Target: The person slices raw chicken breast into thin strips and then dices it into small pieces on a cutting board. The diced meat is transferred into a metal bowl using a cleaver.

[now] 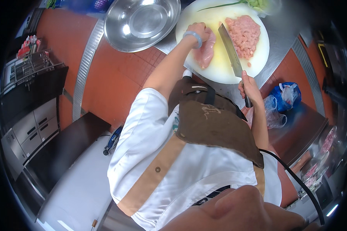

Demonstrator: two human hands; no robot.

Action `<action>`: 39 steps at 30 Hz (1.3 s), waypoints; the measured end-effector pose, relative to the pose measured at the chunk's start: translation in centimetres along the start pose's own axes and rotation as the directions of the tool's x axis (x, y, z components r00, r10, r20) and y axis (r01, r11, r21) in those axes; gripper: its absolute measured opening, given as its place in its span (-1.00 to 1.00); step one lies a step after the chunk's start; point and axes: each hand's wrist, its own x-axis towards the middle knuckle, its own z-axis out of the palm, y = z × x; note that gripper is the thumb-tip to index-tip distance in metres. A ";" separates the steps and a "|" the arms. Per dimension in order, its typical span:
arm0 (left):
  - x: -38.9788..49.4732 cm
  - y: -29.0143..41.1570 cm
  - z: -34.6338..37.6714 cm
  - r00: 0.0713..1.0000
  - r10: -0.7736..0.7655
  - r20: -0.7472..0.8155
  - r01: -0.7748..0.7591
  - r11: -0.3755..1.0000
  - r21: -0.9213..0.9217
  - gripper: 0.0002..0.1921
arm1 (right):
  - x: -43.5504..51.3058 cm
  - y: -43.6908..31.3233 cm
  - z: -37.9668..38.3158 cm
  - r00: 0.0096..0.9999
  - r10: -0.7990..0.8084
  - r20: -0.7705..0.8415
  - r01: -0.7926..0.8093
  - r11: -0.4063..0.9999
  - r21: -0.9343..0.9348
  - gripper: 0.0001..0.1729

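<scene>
On a round white cutting board (219, 73) lie a long piece of raw pale-pink meat (205, 55) at the left and a pile of diced raw meat (244, 34) at the right. My left hand (199, 31), with a pale bracelet at the wrist, rests on the upper end of the long piece, its fingers bent over the meat. My right hand (251, 88) grips the dark handle of a cleaver-like kitchen knife (231, 52). The blade lies between the two portions, its tip pointing away from me, close to the diced pile's left edge.
A large stainless steel bowl (143, 43) stands left of the board, overlapping the metal table (274, 49). Green vegetables (257, 5) lie at the board's far edge. Blue and clear plastic bags (286, 95) rest on a dark surface at the right. Drawers (34, 124) stand at far left.
</scene>
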 end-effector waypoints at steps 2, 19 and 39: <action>-0.3 -0.3 -0.4 0.983 0.170 -0.063 -0.170 0.985 -0.002 -0.68 | 0.1 0.2 -0.1 1.000 -0.005 -0.008 0.005 1.000 0.022 -0.25; -2.6 -2.8 1.8 0.759 0.417 -0.501 -0.496 0.868 -0.029 -0.76 | 3.5 -5.0 1.1 0.929 -0.370 0.018 0.325 0.792 -0.517 -0.54; -1.9 -3.2 0.9 0.757 0.481 -0.442 -0.572 0.815 -0.094 -0.72 | 3.5 -8.0 0.3 0.984 -0.170 0.059 0.175 0.832 -0.526 -0.58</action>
